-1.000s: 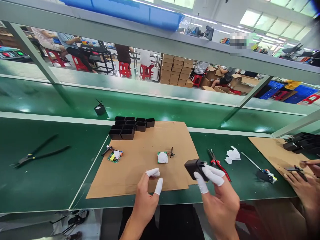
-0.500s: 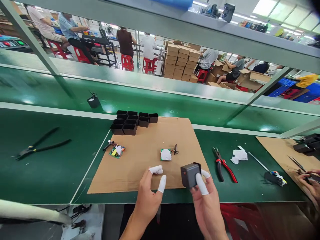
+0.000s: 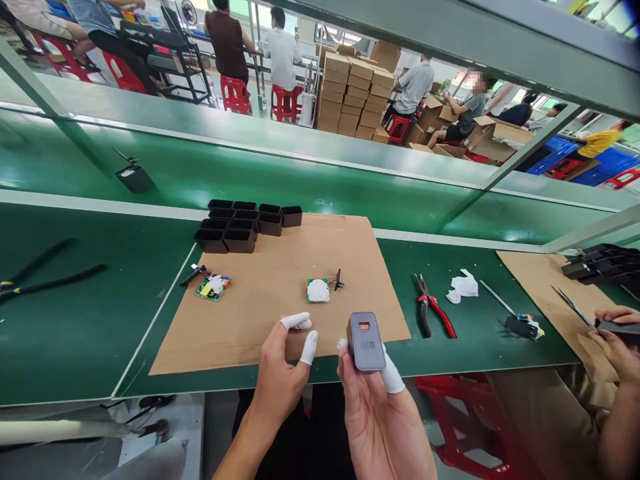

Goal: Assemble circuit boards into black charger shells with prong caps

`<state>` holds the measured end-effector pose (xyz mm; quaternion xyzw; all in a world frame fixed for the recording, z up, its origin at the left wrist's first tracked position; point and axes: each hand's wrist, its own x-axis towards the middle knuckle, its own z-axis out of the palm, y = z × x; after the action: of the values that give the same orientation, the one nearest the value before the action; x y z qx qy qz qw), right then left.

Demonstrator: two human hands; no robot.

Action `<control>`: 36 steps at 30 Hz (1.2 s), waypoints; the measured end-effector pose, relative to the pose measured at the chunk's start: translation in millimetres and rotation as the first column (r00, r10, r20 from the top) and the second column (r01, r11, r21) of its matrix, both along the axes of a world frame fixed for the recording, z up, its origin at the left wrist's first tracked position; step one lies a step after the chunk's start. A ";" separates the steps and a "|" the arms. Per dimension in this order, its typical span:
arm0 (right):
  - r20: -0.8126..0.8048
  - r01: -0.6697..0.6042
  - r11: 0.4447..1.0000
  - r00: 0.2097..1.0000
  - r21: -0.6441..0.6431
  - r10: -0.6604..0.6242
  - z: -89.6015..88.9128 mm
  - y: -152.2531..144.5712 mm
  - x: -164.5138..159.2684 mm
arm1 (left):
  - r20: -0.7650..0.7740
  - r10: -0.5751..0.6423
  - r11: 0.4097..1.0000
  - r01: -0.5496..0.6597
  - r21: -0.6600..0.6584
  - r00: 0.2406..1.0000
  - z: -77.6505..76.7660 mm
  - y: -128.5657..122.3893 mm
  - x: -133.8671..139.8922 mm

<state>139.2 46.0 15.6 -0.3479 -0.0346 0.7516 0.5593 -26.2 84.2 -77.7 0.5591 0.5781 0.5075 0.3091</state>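
Observation:
My right hand (image 3: 381,413) holds a dark grey charger block (image 3: 365,341) upright between white-capped fingertips, its port face turned toward me, over the front edge of the cardboard sheet (image 3: 280,300). My left hand (image 3: 280,373) hovers just left of it, thumb and forefinger in white finger cots curled close together, holding nothing. On the cardboard lie a small circuit board with a white pad (image 3: 319,291) and a second circuit board (image 3: 213,287) farther left. Several empty black housings (image 3: 240,227) stand in a cluster at the sheet's back left.
Red-handled pliers (image 3: 433,312) and a crumpled white wipe (image 3: 463,285) lie on the green bench right of the cardboard, with a small tool (image 3: 517,322) beyond. Large black cutters (image 3: 45,275) lie far left. A co-worker's hands (image 3: 615,340) work at the right edge.
My right hand brought the charger from the right of the cardboard toward my left hand and turned its port face up toward me. The view tilted downward.

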 end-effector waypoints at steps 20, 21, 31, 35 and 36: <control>0.625 0.299 0.861 0.594 0.412 -0.506 28.3 8.3 4.8 | -0.019 -0.014 1.000 0.014 0.000 1.000 8.2 -2.7 1.0; 0.672 0.294 0.801 0.438 0.521 -0.597 25.3 9.9 9.5 | -0.024 -0.013 1.000 0.013 0.003 1.000 9.2 -3.1 1.0; 0.946 -0.251 0.913 0.060 0.323 -0.319 -68.9 34.5 22.8 | -0.052 0.003 1.000 -0.002 0.025 0.999 11.8 -2.5 1.5; 0.942 -0.180 0.929 0.150 0.323 -0.299 -70.6 33.8 20.8 | -0.071 -0.001 0.999 0.005 0.054 0.997 15.8 -2.7 -0.2; 0.934 -0.136 0.937 0.208 0.323 -0.291 -69.2 32.8 19.2 | -0.078 -0.011 0.998 0.016 0.067 0.997 16.9 -3.5 -0.8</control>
<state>158.4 78.8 -53.6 -0.6417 -0.4871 0.3173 0.5002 -27.0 80.7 -60.8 0.5925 0.5685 0.5023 0.2710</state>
